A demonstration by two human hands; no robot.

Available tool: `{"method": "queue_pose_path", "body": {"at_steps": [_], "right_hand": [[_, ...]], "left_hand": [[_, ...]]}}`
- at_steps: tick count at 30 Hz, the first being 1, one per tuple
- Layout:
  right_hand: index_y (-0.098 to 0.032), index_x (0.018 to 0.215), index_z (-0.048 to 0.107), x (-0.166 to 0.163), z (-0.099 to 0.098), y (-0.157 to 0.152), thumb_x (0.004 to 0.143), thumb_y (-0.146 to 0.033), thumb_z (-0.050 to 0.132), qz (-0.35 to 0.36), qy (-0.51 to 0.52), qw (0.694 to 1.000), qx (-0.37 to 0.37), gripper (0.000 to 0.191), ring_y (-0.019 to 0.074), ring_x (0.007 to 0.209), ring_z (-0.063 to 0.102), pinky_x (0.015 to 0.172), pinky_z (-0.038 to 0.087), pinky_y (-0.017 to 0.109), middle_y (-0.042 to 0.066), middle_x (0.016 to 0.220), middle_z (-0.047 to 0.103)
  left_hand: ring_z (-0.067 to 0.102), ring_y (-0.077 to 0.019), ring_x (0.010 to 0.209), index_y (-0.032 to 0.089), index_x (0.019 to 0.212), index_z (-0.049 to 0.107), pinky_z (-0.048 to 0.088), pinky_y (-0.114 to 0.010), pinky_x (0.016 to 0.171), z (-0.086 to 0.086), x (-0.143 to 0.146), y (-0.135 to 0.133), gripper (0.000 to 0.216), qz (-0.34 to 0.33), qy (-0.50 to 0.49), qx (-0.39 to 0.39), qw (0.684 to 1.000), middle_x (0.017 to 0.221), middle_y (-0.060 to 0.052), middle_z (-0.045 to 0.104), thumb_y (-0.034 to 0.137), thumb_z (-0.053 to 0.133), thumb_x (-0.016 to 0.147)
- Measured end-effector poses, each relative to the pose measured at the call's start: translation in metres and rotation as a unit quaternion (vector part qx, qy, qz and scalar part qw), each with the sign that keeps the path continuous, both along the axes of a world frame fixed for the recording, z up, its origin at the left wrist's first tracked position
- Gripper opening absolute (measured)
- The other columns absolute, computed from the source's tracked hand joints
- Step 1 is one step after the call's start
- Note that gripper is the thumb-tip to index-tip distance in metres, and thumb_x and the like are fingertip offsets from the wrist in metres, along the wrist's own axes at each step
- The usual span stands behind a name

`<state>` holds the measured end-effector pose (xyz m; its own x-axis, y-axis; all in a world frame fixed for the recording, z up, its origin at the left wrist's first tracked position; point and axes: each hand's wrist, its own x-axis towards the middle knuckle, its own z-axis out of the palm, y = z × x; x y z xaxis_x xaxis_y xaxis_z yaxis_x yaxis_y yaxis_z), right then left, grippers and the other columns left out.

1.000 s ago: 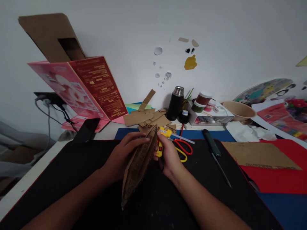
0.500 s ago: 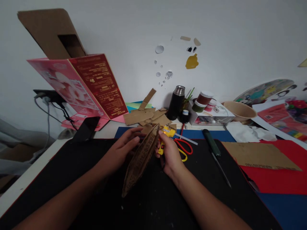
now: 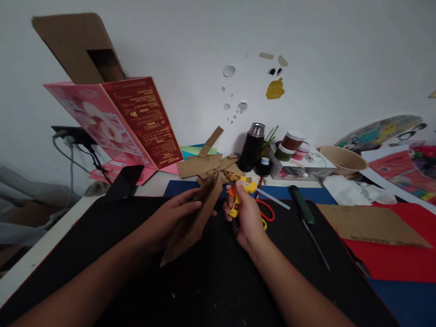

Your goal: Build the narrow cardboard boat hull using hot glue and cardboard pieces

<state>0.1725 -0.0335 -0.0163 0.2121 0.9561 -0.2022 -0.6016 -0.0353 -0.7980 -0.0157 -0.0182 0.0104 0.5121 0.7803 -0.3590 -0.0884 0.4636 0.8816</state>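
Observation:
My left hand (image 3: 173, 218) grips a brown cardboard piece (image 3: 192, 222), held tilted above the black mat (image 3: 112, 245) with its upper end toward the wall. My right hand (image 3: 247, 218) is closed round a yellow glue gun (image 3: 238, 200) with an orange trigger. The gun's nozzle points left and sits at the top edge of the cardboard. A clear glue stick (image 3: 274, 199) juts out of the gun's back toward the right. Red-handled scissors (image 3: 265, 211) lie just behind my right hand, partly hidden by it.
Cardboard scraps (image 3: 204, 164), a black flask (image 3: 252, 146), paint jars (image 3: 289, 143) and a paper bowl (image 3: 340, 159) stand along the wall. A green-handled screwdriver (image 3: 304, 215) and a flat cardboard sheet (image 3: 368, 220) lie right. A pink and red box (image 3: 119, 122) and a phone (image 3: 124, 181) are left.
The cardboard has turned flatter and swung left in my left hand. My right hand has raised the glue gun so its nozzle meets the cardboard's top edge.

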Motion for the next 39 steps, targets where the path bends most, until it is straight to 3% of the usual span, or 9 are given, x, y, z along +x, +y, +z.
{"method": "queue_pose_path", "body": {"at_steps": [5,10,18,27,33,36,39], "right_hand": [[-0.020,0.091,0.070,0.007,0.011,0.000,0.083,-0.064,0.079,-0.017,-0.034,0.997,0.064,0.046,0.0106,0.042,0.046,0.035,0.032,0.019,-0.007,0.053,0.050],[-0.019,0.088,0.070,0.002,0.014,-0.006,0.084,-0.070,0.076,0.014,-0.095,0.992,0.081,0.052,0.0109,0.039,0.045,0.035,0.032,0.020,-0.007,0.048,0.049],[-0.019,0.085,0.070,-0.001,0.006,-0.008,0.083,-0.076,0.073,0.040,-0.159,0.984,0.068,0.057,0.0115,0.039,0.047,0.036,0.034,0.021,-0.005,0.047,0.053],[-0.021,0.068,0.063,-0.004,0.000,-0.008,0.087,-0.078,0.068,0.059,-0.200,0.975,0.072,0.060,0.0114,0.038,0.045,0.039,0.033,0.023,-0.003,0.045,0.053],[-0.020,0.077,0.066,-0.007,0.002,-0.011,0.086,-0.080,0.067,0.071,-0.214,0.973,0.058,0.060,0.0118,0.038,0.046,0.039,0.033,0.023,-0.003,0.044,0.054],[-0.021,0.068,0.063,-0.005,0.002,-0.010,0.085,-0.081,0.066,0.060,-0.213,0.973,0.061,0.063,0.0118,0.039,0.046,0.039,0.032,0.023,-0.002,0.044,0.053],[-0.021,0.068,0.063,-0.002,0.002,-0.009,0.086,-0.082,0.064,0.043,-0.220,0.973,0.061,0.064,0.0131,0.041,0.047,0.040,0.033,0.024,-0.001,0.045,0.054]], "left_hand": [[0.077,-0.0305,0.109,0.027,0.143,0.062,0.062,-0.042,0.087,-0.005,-0.003,0.005,0.055,0.037,0.052,0.110,0.992,0.117,-0.010,0.082,0.039,0.075,0.091],[0.076,-0.0332,0.110,0.029,0.141,0.065,0.062,-0.049,0.090,-0.010,-0.008,0.013,0.052,0.039,0.094,0.199,0.975,0.124,-0.010,0.080,0.039,0.074,0.091],[0.075,-0.0327,0.112,0.027,0.145,0.059,0.062,-0.048,0.091,-0.007,-0.010,0.016,0.055,0.030,0.094,0.216,0.971,0.126,-0.010,0.078,0.041,0.071,0.093],[0.074,-0.0306,0.110,0.023,0.148,0.053,0.059,-0.047,0.094,-0.002,-0.010,0.016,0.059,0.029,0.130,0.242,0.961,0.122,-0.010,0.077,0.043,0.067,0.095],[0.074,-0.0307,0.104,0.023,0.148,0.053,0.059,-0.047,0.090,-0.007,-0.011,0.017,0.060,0.040,0.148,0.260,0.953,0.116,-0.010,0.078,0.046,0.067,0.094],[0.072,-0.0321,0.115,0.022,0.142,0.059,0.057,-0.046,0.098,-0.004,-0.013,0.023,0.058,0.083,0.140,0.255,0.953,0.125,-0.011,0.077,0.044,0.073,0.090],[0.069,-0.0306,0.122,0.022,0.135,0.064,0.056,-0.040,0.100,0.006,-0.020,0.031,0.056,0.189,0.094,0.217,0.953,0.128,-0.007,0.077,0.042,0.077,0.085]]}}
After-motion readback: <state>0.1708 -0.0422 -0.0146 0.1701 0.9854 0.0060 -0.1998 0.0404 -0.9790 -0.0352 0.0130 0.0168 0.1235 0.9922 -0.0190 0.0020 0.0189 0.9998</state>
